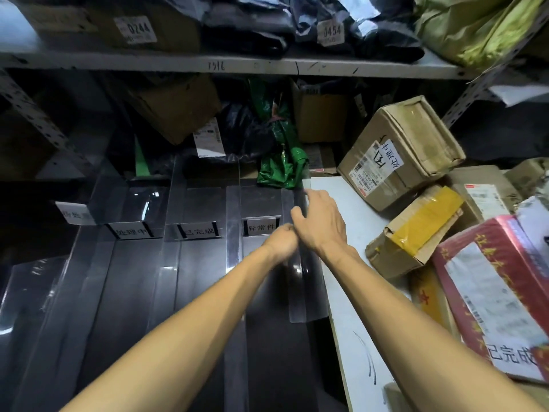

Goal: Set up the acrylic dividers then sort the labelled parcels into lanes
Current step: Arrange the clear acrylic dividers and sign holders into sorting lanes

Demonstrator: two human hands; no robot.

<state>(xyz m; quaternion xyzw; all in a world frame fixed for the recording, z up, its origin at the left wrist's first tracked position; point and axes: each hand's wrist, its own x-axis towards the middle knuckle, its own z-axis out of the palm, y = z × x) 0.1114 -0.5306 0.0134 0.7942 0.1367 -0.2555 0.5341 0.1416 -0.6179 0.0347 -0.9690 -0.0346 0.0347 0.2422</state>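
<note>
The right hand point(319, 221) is gripping a clear divider point(307, 292), its fingers curling over the top edge while the thumb is pressing on the near-left side. The divider is standing upright on edge, running from beyond the fingertips back under the wrist and alongside the forearm. The left hand point(282, 240) is sitting just left of the right one and touching it, fingers curled tight against the divider's left face. Whether they are pinching the sheet or only bunching beside it, I cannot tell.

Both hands are working at the right edge of the dark bench point(133, 292), where it is meeting a white board point(353, 233). Left of the hands, three more dividers point(233, 233) are standing in a row, making lanes. Three lane labels point(261, 227) are sitting at their far ends, the nearest just beside the left hand.

Right of the right hand, parcels are lying in a heap on the board: a brown box point(401, 150) tilting at the far end, a box with yellow tape point(416, 233) nearer, and a red box point(499, 292) nearest, each well apart from the fingers. Beyond the fingertips a green bag point(282, 165) is resting against the divider's far end — under a shelf point(208, 65) stacked with more parcels.
</note>
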